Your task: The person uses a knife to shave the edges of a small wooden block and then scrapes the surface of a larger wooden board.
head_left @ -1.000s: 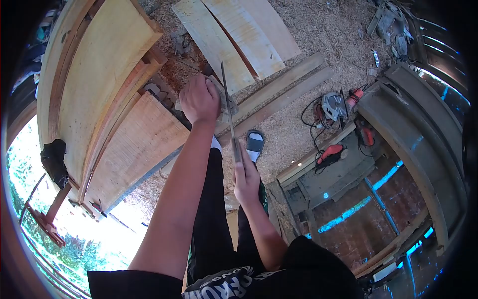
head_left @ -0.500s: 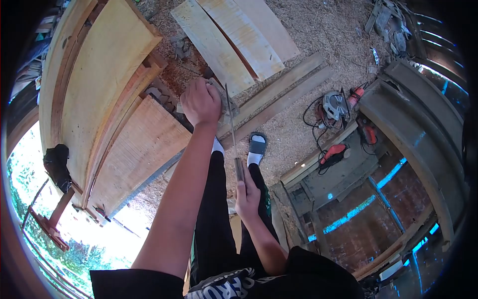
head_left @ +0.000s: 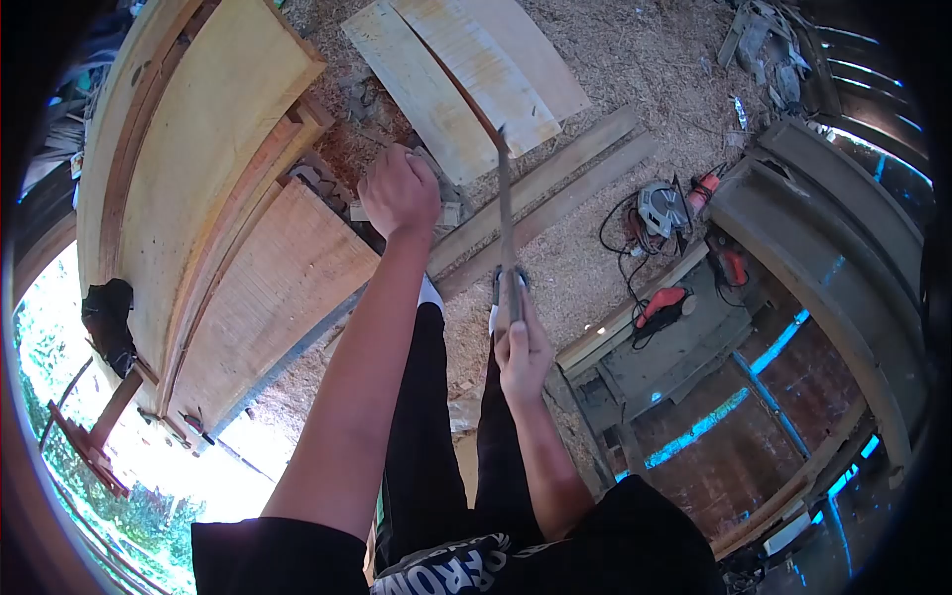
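Observation:
My left hand [head_left: 399, 190] is closed around a small grey block [head_left: 443, 203], held out over the sawdust floor beside the curved wooden panels [head_left: 208, 169]. In my right hand [head_left: 524, 347] I grip the handle of a long, thin metal file [head_left: 506, 213], whose blade points up and away toward the pale planks [head_left: 466, 74]. The file now stands to the right of the block, apart from it. My legs in black trousers show below both arms.
Two long battens [head_left: 555, 193] lie on the sawdust. A circular saw [head_left: 662, 208] and red power tools [head_left: 659, 302] with cables sit to the right, next to a heavy wooden frame [head_left: 823, 258]. A sandal [head_left: 509, 286] lies on the floor.
The file was drawn back along the block, then swung right and forward, clear of it. My left hand with the block stayed nearly still.

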